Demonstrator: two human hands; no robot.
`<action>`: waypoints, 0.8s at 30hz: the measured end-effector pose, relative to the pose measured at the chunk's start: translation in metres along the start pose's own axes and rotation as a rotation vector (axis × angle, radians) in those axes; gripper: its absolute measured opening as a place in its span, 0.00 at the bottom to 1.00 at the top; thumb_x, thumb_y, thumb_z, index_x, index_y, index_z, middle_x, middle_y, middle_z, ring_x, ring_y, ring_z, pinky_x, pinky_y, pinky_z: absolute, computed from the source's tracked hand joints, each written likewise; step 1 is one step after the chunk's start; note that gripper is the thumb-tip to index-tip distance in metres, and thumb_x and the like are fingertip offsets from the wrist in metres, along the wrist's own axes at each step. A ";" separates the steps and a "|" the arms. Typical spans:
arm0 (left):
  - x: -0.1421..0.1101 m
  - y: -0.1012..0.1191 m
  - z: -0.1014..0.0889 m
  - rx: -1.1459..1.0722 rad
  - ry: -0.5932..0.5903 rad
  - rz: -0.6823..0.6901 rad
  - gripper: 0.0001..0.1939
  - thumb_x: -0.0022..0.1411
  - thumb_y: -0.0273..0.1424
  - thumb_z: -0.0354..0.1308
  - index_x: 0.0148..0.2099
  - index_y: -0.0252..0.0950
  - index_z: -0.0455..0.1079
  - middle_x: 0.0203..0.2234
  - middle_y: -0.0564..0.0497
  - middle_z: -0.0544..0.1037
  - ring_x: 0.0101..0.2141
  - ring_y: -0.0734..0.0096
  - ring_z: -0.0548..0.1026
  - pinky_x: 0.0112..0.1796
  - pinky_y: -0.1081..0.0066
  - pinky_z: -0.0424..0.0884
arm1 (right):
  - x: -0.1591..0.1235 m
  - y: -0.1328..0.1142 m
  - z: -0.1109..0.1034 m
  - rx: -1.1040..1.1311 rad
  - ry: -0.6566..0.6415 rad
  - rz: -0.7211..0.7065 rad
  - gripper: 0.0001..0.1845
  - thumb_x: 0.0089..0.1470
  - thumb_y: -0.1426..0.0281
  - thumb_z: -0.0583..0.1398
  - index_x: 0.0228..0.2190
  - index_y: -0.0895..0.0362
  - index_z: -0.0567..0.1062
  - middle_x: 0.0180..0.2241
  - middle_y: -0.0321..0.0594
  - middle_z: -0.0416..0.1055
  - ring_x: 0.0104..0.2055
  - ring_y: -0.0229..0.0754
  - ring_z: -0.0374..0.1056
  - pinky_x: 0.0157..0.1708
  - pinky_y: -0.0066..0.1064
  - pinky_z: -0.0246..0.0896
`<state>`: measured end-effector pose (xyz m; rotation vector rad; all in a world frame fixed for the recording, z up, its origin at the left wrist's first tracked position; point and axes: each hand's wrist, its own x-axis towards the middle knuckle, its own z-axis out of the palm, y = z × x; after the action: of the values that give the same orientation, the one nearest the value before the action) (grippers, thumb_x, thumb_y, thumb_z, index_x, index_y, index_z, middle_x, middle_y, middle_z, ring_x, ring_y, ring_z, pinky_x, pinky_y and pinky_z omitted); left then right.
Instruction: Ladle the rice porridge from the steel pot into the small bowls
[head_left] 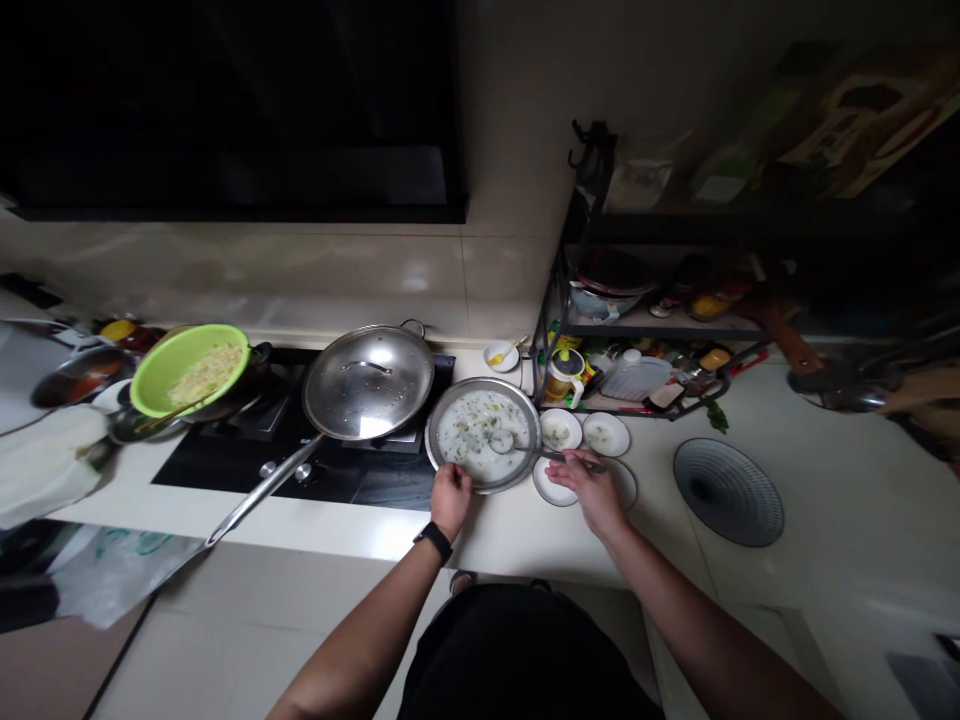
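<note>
A metal basin (534, 440) stands on the counter, full of pale, milky soup (469, 432) with chopped greens. My left hand (451, 498) is closed on its near rim, a dark watch on the wrist. In my right hand (589, 490) is the handle of a ladle (536, 452), whose bowl rests at the soup's surface. Several small white bowls sit right of the basin. Two at the back, a left bowl (561, 431) and a right bowl (606, 435), hold some of the soup. A front bowl (553, 484) and another bowl (624, 484) lie partly under my right hand.
Left of the basin, a lidded pan (367, 385) sits on the black stove (202, 465), its long handle jutting past the counter's edge. A green basket (157, 365) of pale shreds is further left. To the right are a condiment rack (637, 330) and a large grey bowl (739, 490).
</note>
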<state>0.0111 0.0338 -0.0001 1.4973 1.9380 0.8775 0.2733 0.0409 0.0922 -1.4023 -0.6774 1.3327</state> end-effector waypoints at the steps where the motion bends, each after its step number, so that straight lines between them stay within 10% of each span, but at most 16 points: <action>1: 0.000 0.000 0.000 0.003 0.002 0.001 0.05 0.58 0.26 0.53 0.30 0.40 0.61 0.27 0.50 0.71 0.31 0.65 0.71 0.36 0.68 0.66 | 0.000 -0.003 -0.001 -0.001 0.001 -0.007 0.26 0.48 0.50 0.69 0.37 0.58 0.73 0.28 0.46 0.81 0.31 0.50 0.80 0.35 0.41 0.79; 24: 0.005 0.008 -0.004 0.063 -0.008 -0.037 0.05 0.59 0.30 0.53 0.29 0.39 0.64 0.26 0.49 0.73 0.28 0.64 0.72 0.32 0.69 0.65 | -0.001 -0.046 -0.130 0.063 0.301 -0.215 0.25 0.45 0.52 0.72 0.34 0.56 0.74 0.26 0.44 0.81 0.30 0.53 0.80 0.35 0.47 0.79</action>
<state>0.0125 0.0390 0.0086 1.4931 1.9984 0.7994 0.4070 0.0160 0.1145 -1.3995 -0.5608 0.9429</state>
